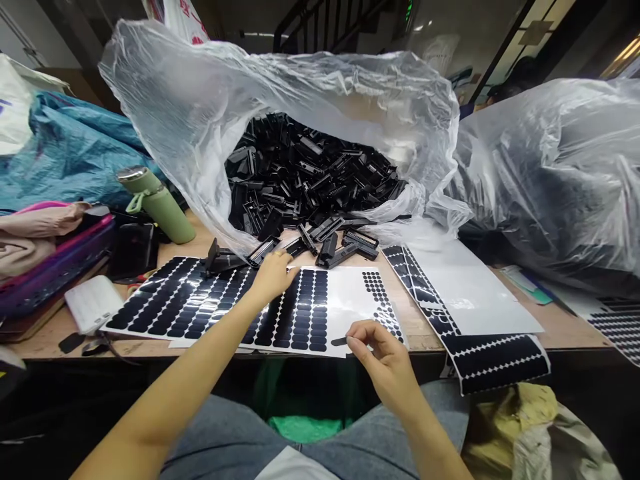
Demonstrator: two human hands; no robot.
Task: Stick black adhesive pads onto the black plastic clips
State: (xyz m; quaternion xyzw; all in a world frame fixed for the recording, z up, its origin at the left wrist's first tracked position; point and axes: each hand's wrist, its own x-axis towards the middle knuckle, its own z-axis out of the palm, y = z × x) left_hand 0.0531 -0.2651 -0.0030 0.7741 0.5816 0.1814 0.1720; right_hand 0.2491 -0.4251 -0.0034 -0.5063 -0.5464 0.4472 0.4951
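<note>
Between the thumb and fingers of my right hand [376, 348] is a small black oblong sticker [339, 341], held over the lower right of a sticker sheet [345, 293]. That sheet lies flat, with rows of black oblong stickers and small round dots. My left hand [274, 272] reaches past the sheet, its fingers at black plastic parts [263, 251] near the bag mouth; whether it grips one is unclear. More black parts [305, 173] fill an open clear plastic bag [170, 100]. Beside the left hand lies another black part [223, 259].
To the right lie more sticker sheets [495, 357] under a white sheet [470, 287]. A green bottle [160, 207], a white device [94, 303] and a purple tray [55, 260] are on the left. Another full plastic bag [560, 173] stands at right.
</note>
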